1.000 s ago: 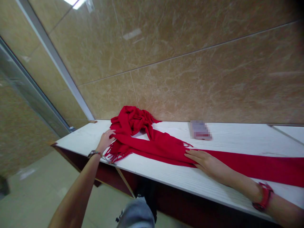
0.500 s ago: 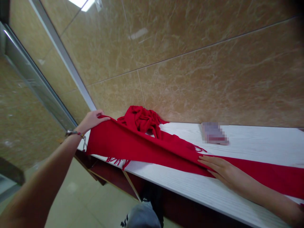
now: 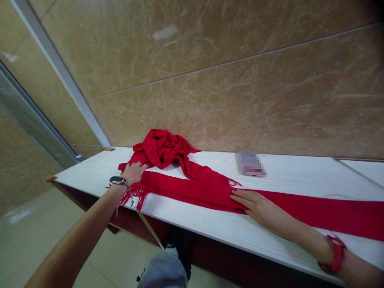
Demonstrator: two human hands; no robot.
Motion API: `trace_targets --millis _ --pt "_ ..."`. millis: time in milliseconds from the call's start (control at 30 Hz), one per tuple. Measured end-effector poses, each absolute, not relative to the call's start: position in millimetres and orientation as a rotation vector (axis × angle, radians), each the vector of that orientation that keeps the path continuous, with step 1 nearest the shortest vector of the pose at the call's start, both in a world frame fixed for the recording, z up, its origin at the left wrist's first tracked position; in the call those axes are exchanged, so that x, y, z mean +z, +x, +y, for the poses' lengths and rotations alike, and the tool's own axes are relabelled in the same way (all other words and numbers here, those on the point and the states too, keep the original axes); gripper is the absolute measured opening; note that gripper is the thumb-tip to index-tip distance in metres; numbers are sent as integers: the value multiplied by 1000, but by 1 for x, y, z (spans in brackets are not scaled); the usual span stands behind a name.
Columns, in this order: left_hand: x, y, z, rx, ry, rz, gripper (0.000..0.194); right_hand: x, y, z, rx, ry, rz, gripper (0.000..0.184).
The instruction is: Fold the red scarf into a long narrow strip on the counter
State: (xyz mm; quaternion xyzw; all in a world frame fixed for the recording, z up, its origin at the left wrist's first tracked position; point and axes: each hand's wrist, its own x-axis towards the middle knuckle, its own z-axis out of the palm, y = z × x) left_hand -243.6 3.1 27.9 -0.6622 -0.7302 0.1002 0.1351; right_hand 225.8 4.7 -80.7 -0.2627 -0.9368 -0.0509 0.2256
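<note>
A long red scarf (image 3: 312, 206) runs along the white bench top, its left part folded into a narrower band with fringe over the front edge. My left hand (image 3: 134, 173) rests on the left end of that band, fingers spread over the cloth. Flat on the middle of the strip lies my right hand (image 3: 250, 204), fingers stretched out. Behind the band, against the wall, sits a bunched heap of red fringed cloth (image 3: 163, 148); whether it is one piece with the strip I cannot tell.
A phone-like object (image 3: 251, 164), partly blurred out, lies on the white bench top (image 3: 207, 220) near the wall. Tan marble tiles (image 3: 255, 100) rise behind. Beneath the bench are dark red compartments (image 3: 216, 256), and my knee (image 3: 165, 270) shows in front.
My left hand has lowered the raised scarf edge onto the bench and released its pinch. The cloth now lies flatter. My right hand stays on the strip; the view has shifted slightly.
</note>
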Motion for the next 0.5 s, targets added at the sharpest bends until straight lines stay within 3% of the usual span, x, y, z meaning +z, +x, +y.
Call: trace_targets --millis 133,267,500 --pt "11 -170 -3 217 -2413 -1961 74 -70 224 0 -101 -737 -2583 46" --pt "-4 -92 -11 -75 -2899 -1588 74 -64 222 -3 -129 -724 -2597 43" --pt "-28 -23 -26 -181 -2835 -1311 67 -49 224 -8 -265 -719 -2640 40"
